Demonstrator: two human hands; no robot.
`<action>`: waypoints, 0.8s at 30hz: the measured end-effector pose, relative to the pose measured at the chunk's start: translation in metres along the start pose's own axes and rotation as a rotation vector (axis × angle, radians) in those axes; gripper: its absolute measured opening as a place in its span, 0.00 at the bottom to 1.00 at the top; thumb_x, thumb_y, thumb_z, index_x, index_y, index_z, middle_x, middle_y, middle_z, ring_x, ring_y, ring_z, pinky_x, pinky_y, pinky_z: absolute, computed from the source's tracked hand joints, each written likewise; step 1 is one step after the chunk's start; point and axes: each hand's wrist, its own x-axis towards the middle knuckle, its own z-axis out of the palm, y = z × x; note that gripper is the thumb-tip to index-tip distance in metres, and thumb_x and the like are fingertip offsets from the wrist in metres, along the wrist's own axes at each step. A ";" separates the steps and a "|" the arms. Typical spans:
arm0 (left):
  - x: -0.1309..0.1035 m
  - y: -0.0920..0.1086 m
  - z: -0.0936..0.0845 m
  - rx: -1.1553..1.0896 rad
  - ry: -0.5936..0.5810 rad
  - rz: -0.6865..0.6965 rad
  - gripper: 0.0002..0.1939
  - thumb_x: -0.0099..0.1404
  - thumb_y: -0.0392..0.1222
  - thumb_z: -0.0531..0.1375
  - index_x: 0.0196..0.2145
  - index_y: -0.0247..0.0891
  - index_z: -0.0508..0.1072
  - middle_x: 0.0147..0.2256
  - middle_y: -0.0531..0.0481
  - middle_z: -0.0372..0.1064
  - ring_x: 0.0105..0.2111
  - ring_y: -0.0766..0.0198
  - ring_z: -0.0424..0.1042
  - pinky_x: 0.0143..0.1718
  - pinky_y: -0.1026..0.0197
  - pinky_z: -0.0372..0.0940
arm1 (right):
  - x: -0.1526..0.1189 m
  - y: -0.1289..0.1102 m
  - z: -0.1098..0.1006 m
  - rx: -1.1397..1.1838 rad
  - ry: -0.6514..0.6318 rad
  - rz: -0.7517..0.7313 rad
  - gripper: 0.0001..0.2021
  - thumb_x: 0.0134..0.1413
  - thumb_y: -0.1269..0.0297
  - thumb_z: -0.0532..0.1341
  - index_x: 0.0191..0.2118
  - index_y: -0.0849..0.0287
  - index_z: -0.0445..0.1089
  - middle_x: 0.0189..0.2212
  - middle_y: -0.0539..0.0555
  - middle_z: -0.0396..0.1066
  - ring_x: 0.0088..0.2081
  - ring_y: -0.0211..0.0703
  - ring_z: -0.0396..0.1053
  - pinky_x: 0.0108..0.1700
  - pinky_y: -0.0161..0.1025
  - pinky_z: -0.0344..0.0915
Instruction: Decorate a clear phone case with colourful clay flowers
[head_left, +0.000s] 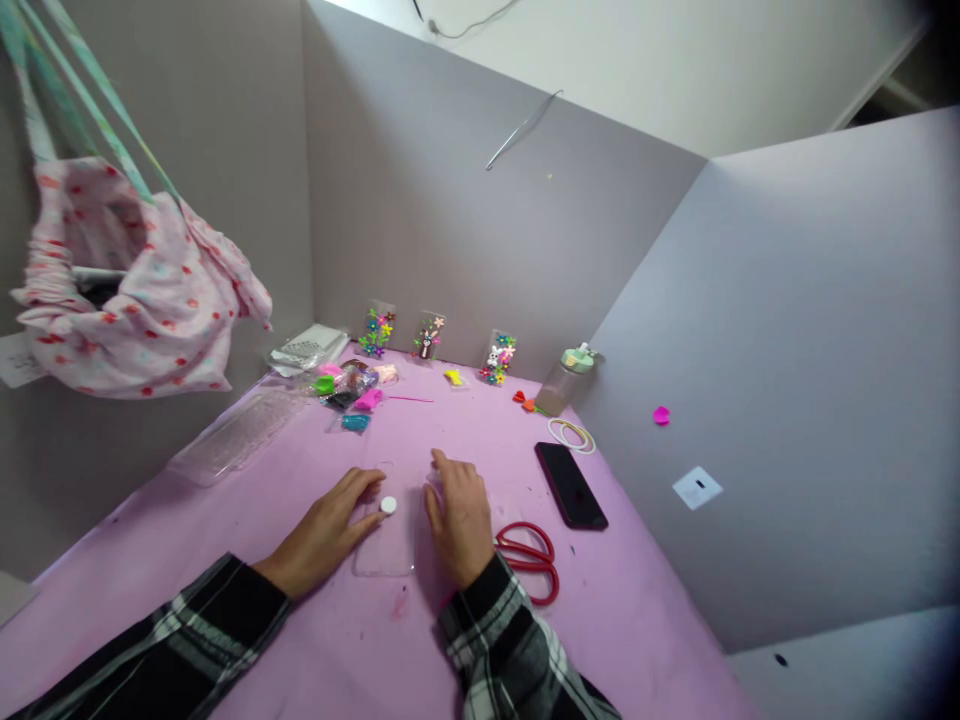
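Observation:
A clear phone case (385, 560) lies flat on the pink tabletop in front of me, with a small round white piece (388, 505) on it. My left hand (330, 525) is at the case's left side, thumb and fingers apart. Its thumb tip is right at the edge of the white piece; whether they touch is hard to tell. To the right of the case, my right hand (459, 520) is held with thumb and fingers apart and nothing visible between them. Red-handled scissors (551, 570) lie just right of that hand, their blades mostly hidden.
Small bags of coloured clay (355, 422) and a clear plastic box (236, 435) lie at the left. Three decorated clear cases (498, 358) lean on the back wall. At the right are a bottle (564, 385), rings (571, 436) and a phone (571, 487). A cloth bag (150, 290) hangs left.

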 end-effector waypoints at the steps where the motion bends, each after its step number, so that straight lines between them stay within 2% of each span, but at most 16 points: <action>1: 0.000 0.001 0.000 -0.013 0.012 -0.004 0.16 0.67 0.42 0.58 0.52 0.44 0.65 0.46 0.47 0.68 0.47 0.56 0.71 0.51 0.51 0.67 | 0.002 0.006 -0.002 -0.047 0.013 0.032 0.23 0.61 0.72 0.56 0.61 0.62 0.58 0.50 0.62 0.69 0.50 0.53 0.63 0.51 0.51 0.61; 5: 0.002 0.000 0.000 -0.052 0.054 0.016 0.14 0.67 0.41 0.56 0.50 0.43 0.66 0.47 0.46 0.68 0.48 0.56 0.71 0.53 0.51 0.67 | 0.006 0.025 -0.008 -0.172 -0.077 0.111 0.30 0.56 0.72 0.61 0.63 0.66 0.55 0.49 0.66 0.69 0.50 0.57 0.64 0.50 0.54 0.61; 7: 0.003 0.000 -0.001 -0.057 0.084 0.032 0.12 0.67 0.41 0.55 0.49 0.43 0.67 0.46 0.46 0.68 0.49 0.56 0.71 0.53 0.51 0.67 | 0.007 0.031 -0.009 -0.163 -0.123 0.119 0.28 0.54 0.76 0.60 0.61 0.65 0.59 0.46 0.65 0.72 0.48 0.56 0.65 0.50 0.53 0.61; 9: 0.004 0.001 -0.002 -0.055 0.131 0.035 0.11 0.67 0.42 0.55 0.47 0.42 0.68 0.44 0.47 0.68 0.48 0.57 0.71 0.53 0.51 0.67 | 0.007 0.033 -0.009 -0.089 -0.090 0.127 0.27 0.52 0.78 0.58 0.59 0.62 0.61 0.45 0.62 0.73 0.48 0.55 0.67 0.51 0.52 0.61; 12: 0.005 0.006 -0.006 -0.072 0.236 0.015 0.09 0.67 0.44 0.55 0.44 0.42 0.70 0.41 0.48 0.68 0.44 0.57 0.72 0.49 0.53 0.68 | 0.008 0.033 -0.006 0.197 0.060 0.161 0.27 0.53 0.76 0.58 0.60 0.58 0.62 0.46 0.59 0.73 0.48 0.51 0.68 0.52 0.49 0.62; 14: 0.005 0.011 -0.009 -0.113 0.294 -0.010 0.08 0.67 0.46 0.56 0.40 0.42 0.71 0.38 0.50 0.68 0.40 0.59 0.72 0.44 0.57 0.69 | 0.009 0.030 -0.003 0.447 0.104 0.196 0.25 0.54 0.72 0.58 0.59 0.58 0.63 0.47 0.58 0.73 0.46 0.48 0.70 0.51 0.46 0.65; 17: 0.003 0.018 -0.013 -0.155 0.300 -0.038 0.10 0.67 0.48 0.56 0.34 0.41 0.71 0.32 0.53 0.67 0.32 0.63 0.70 0.36 0.62 0.67 | 0.012 0.024 -0.001 0.732 0.058 0.267 0.22 0.53 0.68 0.60 0.55 0.59 0.67 0.47 0.58 0.73 0.45 0.47 0.72 0.48 0.43 0.67; 21: -0.001 0.020 -0.014 -0.103 0.234 -0.118 0.16 0.67 0.52 0.55 0.27 0.40 0.69 0.24 0.57 0.62 0.25 0.66 0.63 0.28 0.64 0.60 | 0.015 0.017 -0.005 0.939 -0.004 0.335 0.18 0.51 0.66 0.62 0.50 0.60 0.71 0.46 0.57 0.74 0.46 0.48 0.71 0.46 0.40 0.67; 22: -0.002 0.020 -0.013 -0.085 0.218 -0.149 0.16 0.68 0.53 0.54 0.28 0.40 0.69 0.23 0.58 0.60 0.24 0.66 0.62 0.27 0.64 0.59 | 0.015 0.016 -0.006 0.982 -0.016 0.338 0.18 0.51 0.65 0.62 0.49 0.60 0.71 0.46 0.57 0.75 0.46 0.48 0.71 0.46 0.40 0.67; 24: -0.002 0.017 -0.011 -0.062 0.206 -0.175 0.15 0.70 0.52 0.50 0.36 0.42 0.70 0.23 0.58 0.61 0.23 0.65 0.63 0.27 0.63 0.60 | 0.015 0.014 -0.006 1.068 -0.043 0.335 0.18 0.51 0.64 0.63 0.49 0.60 0.72 0.44 0.56 0.76 0.45 0.47 0.71 0.45 0.40 0.67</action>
